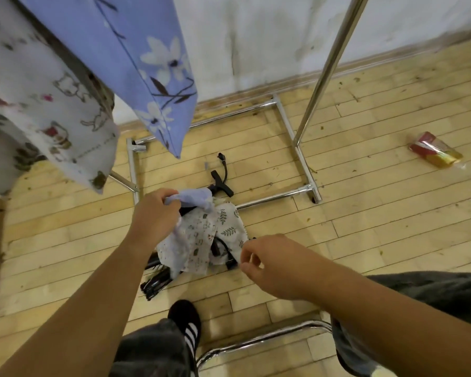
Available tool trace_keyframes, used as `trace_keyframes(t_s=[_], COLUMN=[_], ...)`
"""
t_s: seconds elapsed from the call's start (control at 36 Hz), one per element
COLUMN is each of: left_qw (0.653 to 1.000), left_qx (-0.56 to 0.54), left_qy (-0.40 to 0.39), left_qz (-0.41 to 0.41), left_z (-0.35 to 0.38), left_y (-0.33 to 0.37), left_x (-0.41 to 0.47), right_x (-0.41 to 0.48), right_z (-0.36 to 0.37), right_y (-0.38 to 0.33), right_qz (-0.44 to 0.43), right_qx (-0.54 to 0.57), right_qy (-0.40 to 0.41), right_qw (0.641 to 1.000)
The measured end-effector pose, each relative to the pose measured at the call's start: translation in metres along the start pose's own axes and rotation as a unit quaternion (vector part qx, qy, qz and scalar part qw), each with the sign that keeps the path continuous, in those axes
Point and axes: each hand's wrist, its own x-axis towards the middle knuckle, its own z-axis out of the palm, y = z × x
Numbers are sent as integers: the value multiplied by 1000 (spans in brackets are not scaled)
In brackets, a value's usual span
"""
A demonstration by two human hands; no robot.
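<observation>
The left hand [154, 213] grips the bunched top of a white cotton cloth printed with small leaves [223, 229], holding it above the wooden plank floor [365, 213]. The right hand [269, 262] pinches the cloth's lower edge with curled fingers. Black plastic hangers [157, 281] lie beneath it.
</observation>
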Motion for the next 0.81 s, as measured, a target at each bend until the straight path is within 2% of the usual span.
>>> trace_keyframes(t_s=[0.17, 0.28, 0.47, 0.56, 0.64, 0.81], left_qw=[1000, 998, 970, 969, 969, 952], left_qx=[1, -60, -174, -155, -115, -27], left_qy=[2, -12, -159, -187, -216, -297], left_qz=[20, -8, -61, -42, -23, 69], left_z=[-32, -42, -30, -17, -4, 19], left_y=[33, 50, 60, 61, 63, 67], left_x=[-29, -56, -113, -126, -128, -133], right_x=[0, 1, 3, 5, 6, 14], right_z=[-10, -9, -13, -11, -10, -5], right_y=[1, 0, -4, -2, 0, 10], right_qz=[17, 16, 48, 88, 85, 105], right_qx=[30, 46, 197, 260, 299, 367], right_qy=[33, 38, 51, 31, 28, 5], right_qw=[999, 998, 978, 961, 950, 924])
